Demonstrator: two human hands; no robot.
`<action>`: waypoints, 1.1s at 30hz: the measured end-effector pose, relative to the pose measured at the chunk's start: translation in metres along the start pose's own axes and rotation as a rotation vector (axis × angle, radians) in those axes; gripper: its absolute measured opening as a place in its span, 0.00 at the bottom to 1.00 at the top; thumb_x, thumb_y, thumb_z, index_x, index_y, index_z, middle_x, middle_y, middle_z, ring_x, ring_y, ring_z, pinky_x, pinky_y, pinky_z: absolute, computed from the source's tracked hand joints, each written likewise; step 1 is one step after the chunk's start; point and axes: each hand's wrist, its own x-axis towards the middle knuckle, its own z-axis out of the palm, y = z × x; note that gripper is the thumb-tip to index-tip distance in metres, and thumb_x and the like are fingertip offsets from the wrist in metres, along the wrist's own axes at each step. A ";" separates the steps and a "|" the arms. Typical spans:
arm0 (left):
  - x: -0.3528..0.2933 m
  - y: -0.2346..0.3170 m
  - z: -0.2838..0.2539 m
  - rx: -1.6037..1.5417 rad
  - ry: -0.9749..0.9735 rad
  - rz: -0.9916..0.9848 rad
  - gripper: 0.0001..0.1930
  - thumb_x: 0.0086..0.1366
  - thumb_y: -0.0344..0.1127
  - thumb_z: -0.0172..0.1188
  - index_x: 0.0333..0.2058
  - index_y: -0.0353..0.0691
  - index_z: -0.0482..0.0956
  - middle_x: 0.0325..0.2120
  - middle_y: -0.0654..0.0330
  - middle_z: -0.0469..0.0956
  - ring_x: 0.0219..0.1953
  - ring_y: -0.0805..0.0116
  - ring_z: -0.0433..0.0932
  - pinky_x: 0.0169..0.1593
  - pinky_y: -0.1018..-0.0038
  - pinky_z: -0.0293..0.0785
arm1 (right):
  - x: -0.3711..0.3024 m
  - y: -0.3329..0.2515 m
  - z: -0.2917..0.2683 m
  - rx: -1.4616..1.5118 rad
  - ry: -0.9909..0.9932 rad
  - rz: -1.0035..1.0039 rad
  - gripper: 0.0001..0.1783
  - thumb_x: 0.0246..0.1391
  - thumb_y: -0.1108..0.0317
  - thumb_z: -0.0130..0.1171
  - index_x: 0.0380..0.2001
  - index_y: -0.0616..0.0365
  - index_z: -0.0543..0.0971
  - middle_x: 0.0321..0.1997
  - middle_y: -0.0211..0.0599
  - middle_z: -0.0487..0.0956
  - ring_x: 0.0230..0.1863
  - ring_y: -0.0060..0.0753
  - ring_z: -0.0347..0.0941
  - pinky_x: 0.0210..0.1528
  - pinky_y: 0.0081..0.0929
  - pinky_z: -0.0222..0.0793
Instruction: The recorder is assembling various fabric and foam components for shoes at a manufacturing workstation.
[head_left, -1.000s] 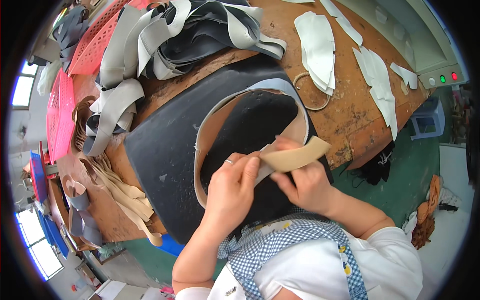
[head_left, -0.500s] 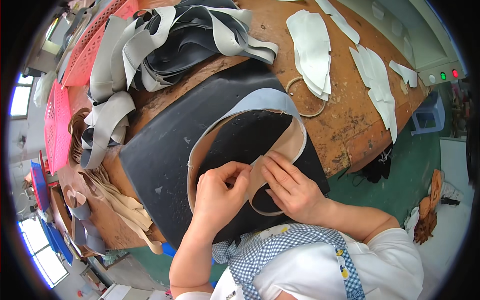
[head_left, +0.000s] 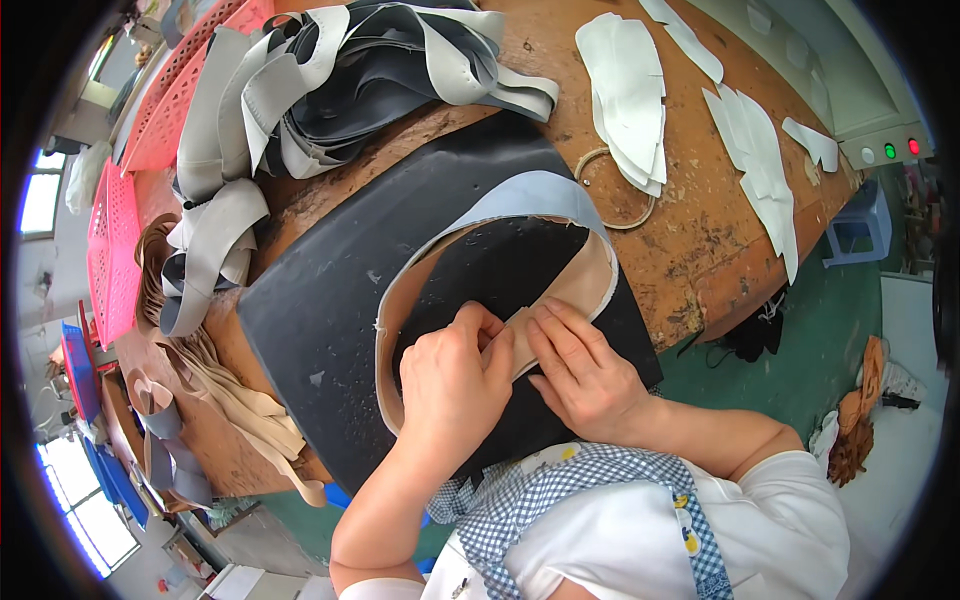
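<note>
A wide leather strip (head_left: pixel 540 195), light blue outside and tan inside, curves in a large loop, standing on edge on a black mat (head_left: pixel 330 300). At the near side of the loop, my left hand (head_left: pixel 452 378) has its thumb and fingers closed in a pinch on the strip, its fingertips partly hidden. Beside it, my right hand (head_left: pixel 592 385) lays its outstretched fingers on the tan face of the strip, with the thumb tucked below. My two hands are close together but a small gap separates them.
Grey and black strips (head_left: pixel 400 80) are heaped at the far left beside pink baskets (head_left: pixel 115 250). Tan strips (head_left: pixel 235 390) hang over the left table edge. White cut pieces (head_left: pixel 625 100) and a thin ring (head_left: pixel 628 222) lie on the wooden table (head_left: pixel 690 240).
My left hand has moved slightly right and up along the strip, closer to my right hand. The small curled end below my fingers no longer shows.
</note>
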 end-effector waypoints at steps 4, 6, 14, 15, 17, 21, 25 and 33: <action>0.001 0.000 0.002 -0.015 0.010 -0.029 0.07 0.60 0.34 0.60 0.29 0.35 0.79 0.18 0.52 0.79 0.22 0.53 0.81 0.30 0.64 0.76 | 0.003 -0.006 -0.002 -0.076 -0.049 0.018 0.34 0.43 0.61 0.68 0.52 0.74 0.76 0.59 0.54 0.72 0.64 0.52 0.66 0.63 0.34 0.68; 0.001 0.000 0.002 -0.011 0.015 -0.034 0.07 0.60 0.34 0.60 0.29 0.35 0.79 0.18 0.52 0.79 0.22 0.53 0.81 0.30 0.63 0.76 | 0.003 -0.007 -0.001 -0.111 -0.060 0.015 0.36 0.43 0.58 0.67 0.53 0.72 0.76 0.59 0.53 0.72 0.65 0.52 0.65 0.63 0.33 0.68; -0.015 -0.003 0.005 -0.023 0.058 -0.097 0.11 0.61 0.35 0.64 0.31 0.31 0.79 0.19 0.54 0.80 0.21 0.66 0.81 0.29 0.73 0.75 | 0.004 -0.004 -0.003 -0.128 -0.088 -0.007 0.36 0.45 0.52 0.66 0.53 0.68 0.78 0.63 0.47 0.70 0.66 0.47 0.63 0.61 0.29 0.68; -0.020 -0.005 0.005 -0.023 0.058 -0.102 0.11 0.61 0.35 0.64 0.31 0.31 0.79 0.19 0.54 0.80 0.21 0.66 0.81 0.29 0.73 0.75 | 0.004 -0.003 -0.003 -0.124 -0.091 -0.010 0.36 0.45 0.52 0.66 0.53 0.68 0.78 0.63 0.47 0.70 0.66 0.47 0.63 0.61 0.29 0.68; -0.033 -0.009 0.001 -0.265 -0.016 -0.307 0.09 0.65 0.33 0.61 0.32 0.32 0.78 0.18 0.52 0.81 0.20 0.62 0.82 0.26 0.73 0.75 | 0.005 -0.002 -0.002 -0.139 -0.099 -0.019 0.36 0.45 0.52 0.66 0.53 0.67 0.78 0.63 0.48 0.70 0.66 0.48 0.63 0.61 0.29 0.68; -0.045 -0.020 0.001 -0.419 0.017 -0.416 0.09 0.66 0.31 0.61 0.32 0.29 0.77 0.19 0.54 0.82 0.21 0.71 0.83 0.25 0.80 0.75 | 0.006 -0.003 -0.003 -0.123 -0.107 0.000 0.38 0.43 0.51 0.66 0.54 0.67 0.77 0.62 0.49 0.71 0.66 0.50 0.64 0.63 0.31 0.66; -0.043 -0.023 0.001 -0.507 0.036 -0.389 0.09 0.67 0.31 0.60 0.34 0.29 0.76 0.19 0.54 0.82 0.20 0.70 0.83 0.25 0.79 0.75 | 0.006 -0.005 -0.004 -0.124 -0.116 -0.011 0.38 0.42 0.51 0.66 0.55 0.65 0.77 0.62 0.50 0.71 0.65 0.51 0.64 0.63 0.33 0.67; -0.039 -0.023 -0.002 -0.370 -0.033 -0.373 0.11 0.67 0.34 0.58 0.30 0.30 0.75 0.17 0.55 0.81 0.19 0.70 0.83 0.25 0.77 0.74 | 0.005 -0.008 -0.002 -0.147 -0.128 -0.017 0.37 0.43 0.49 0.67 0.55 0.60 0.77 0.62 0.52 0.70 0.66 0.53 0.64 0.60 0.34 0.69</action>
